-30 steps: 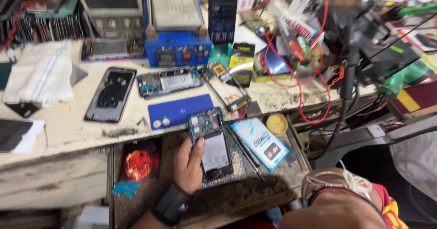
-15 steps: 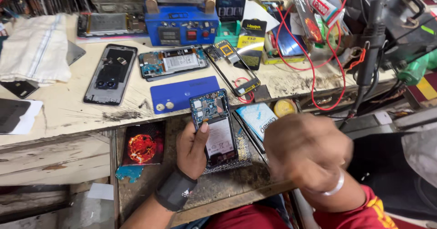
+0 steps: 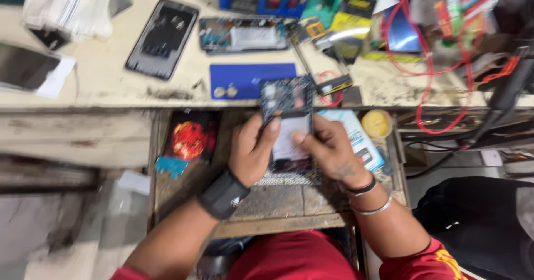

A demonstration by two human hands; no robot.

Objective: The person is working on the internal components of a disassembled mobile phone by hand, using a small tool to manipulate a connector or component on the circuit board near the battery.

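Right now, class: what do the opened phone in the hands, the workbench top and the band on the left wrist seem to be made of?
Opened phone: bare circuit board and metal shielding, dull, with components exposed; both the left hand and right hand grip it. Workbench top: probably painted wood, cream, scuffed and chipped at the edge. Wrist band: likely black fabric, matte.

Two hands, the left hand (image 3: 250, 152) and right hand (image 3: 328, 155), are showing at center. Three opened phones are lying about: one held phone (image 3: 287, 121), a black phone shell (image 3: 162, 38) upper left, a stripped phone (image 3: 245, 34) at top. One blue mat (image 3: 250, 79) and one yellow round tin (image 3: 376, 123) are sitting nearby.
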